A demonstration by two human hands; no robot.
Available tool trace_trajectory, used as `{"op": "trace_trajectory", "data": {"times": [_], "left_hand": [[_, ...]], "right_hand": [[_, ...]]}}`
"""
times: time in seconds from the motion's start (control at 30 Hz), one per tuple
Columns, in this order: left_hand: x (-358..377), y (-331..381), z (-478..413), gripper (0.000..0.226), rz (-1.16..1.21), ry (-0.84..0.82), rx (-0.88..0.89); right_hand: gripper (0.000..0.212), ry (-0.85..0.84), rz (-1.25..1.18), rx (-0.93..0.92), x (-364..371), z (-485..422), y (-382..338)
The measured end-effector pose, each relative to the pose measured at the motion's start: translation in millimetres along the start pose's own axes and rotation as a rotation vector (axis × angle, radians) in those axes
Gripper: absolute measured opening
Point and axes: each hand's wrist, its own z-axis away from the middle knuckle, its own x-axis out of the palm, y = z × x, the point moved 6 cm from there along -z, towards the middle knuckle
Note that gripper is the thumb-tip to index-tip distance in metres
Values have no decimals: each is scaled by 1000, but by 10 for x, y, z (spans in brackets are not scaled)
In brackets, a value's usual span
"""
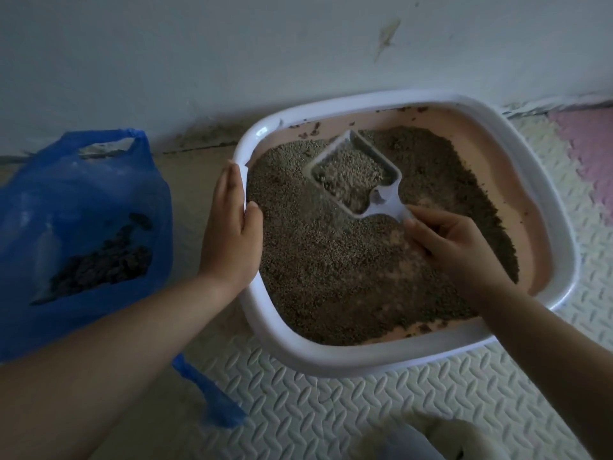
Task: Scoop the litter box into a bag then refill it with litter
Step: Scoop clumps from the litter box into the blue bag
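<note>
Pale foam floor mats (365, 410) with an embossed leaf pattern cover the floor below a white wall (232, 44), and one pink mat piece (590, 154) shows at the right edge. One litter box (331, 360) sits on the mats close to the wall; it has a white rim and a pink inner wall. Grey-brown litter (331, 277) covers most of its bottom, and dark bits stick to the pink wall at the far side.

One pale plastic scoop (378, 200) is inside the box, towards the far side, with a load of litter in its tray. The right hand (454, 247) holds it, its fingers (428, 220) curled round the handle over the middle of the box.

The left hand (232, 224) lies on the left rim of the box. Its fingers (229, 184) are straight and close together along the rim, and the thumb reaches over the inner edge, just above the litter.

One blue plastic bag (83, 194) stands on the floor just left of the box, beside the left forearm and apart from the rim. One pile of dark clumps (99, 260) shows through its side. One handle loop stands up at its top, and a second blue strip trails over the mats in front.

A blurred pale shape at the bottom edge cannot be made out.
</note>
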Motion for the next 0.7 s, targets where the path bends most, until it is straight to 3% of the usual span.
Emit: {"op": "trace_trajectory", "data": {"times": [0.7], "left_hand": [[6,4,11,63,-37,4,20]], "right_hand": [[22,63,32,39,35,243,-170]]}}
